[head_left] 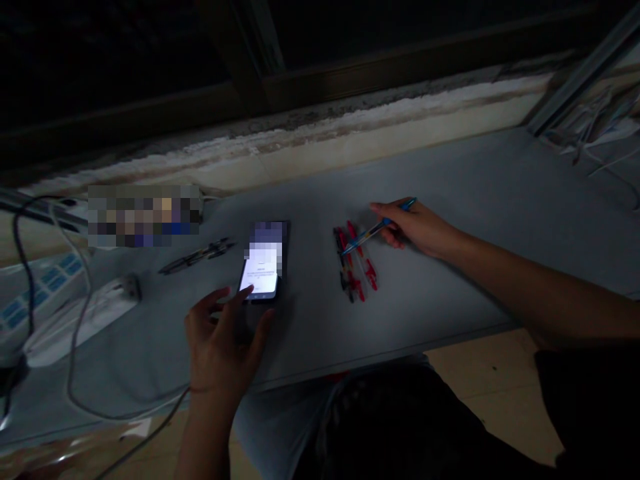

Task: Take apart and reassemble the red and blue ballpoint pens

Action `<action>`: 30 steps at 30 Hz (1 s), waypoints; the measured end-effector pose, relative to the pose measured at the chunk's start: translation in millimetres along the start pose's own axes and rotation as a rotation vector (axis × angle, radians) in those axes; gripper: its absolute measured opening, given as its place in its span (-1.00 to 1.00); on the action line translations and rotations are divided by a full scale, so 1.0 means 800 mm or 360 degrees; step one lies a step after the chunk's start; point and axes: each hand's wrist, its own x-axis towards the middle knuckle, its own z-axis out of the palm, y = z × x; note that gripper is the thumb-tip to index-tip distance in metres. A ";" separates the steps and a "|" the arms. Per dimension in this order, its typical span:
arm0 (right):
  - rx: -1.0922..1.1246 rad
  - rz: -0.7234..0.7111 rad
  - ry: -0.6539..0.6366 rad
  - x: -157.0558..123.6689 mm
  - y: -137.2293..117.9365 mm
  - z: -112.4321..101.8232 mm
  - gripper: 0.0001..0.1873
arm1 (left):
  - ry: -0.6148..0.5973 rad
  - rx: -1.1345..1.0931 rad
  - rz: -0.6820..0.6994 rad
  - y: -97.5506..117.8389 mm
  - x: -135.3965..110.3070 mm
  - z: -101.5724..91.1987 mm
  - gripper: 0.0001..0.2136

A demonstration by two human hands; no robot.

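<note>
My left hand (223, 337) is open at the near end of a lit smartphone (261, 260), its index fingertip on the lower edge of the screen and its thumb spread to the side. My right hand (407, 225) is closed around a blue pen (380, 225), whose lower end points down and left over several pens lying on the table. Among those are red pens (369, 273) with clear barrels and a black pen (343, 277) at their left side. The blue pen's tip overlaps them in view; whether it touches them I cannot tell.
Several dark pens (197, 257) lie left of the phone on the grey table (310, 340). Farther left are a white power strip (95, 313) and loose cables (75, 360). A pixelated patch covers something at the back left. More cables (600, 133) are bundled at the far right.
</note>
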 end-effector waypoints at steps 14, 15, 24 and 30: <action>-0.0184 -0.0111 -0.0183 -0.006 -0.002 0.000 -0.43 | -0.0104 -0.0023 0.0011 -0.003 0.004 -0.002 -0.53; -0.0186 -0.0130 -0.0206 -0.006 -0.002 0.000 -0.43 | -0.0116 -0.0028 -0.0004 -0.003 0.004 -0.002 -0.53; -0.0238 -0.0155 -0.0378 -0.014 -0.008 0.004 -0.40 | -0.0122 -0.0382 0.0058 0.071 0.038 -0.003 -0.62; -0.0247 -0.0150 -0.0301 -0.014 -0.008 0.004 -0.38 | -0.0652 -0.0773 0.0353 0.162 0.121 0.034 -0.78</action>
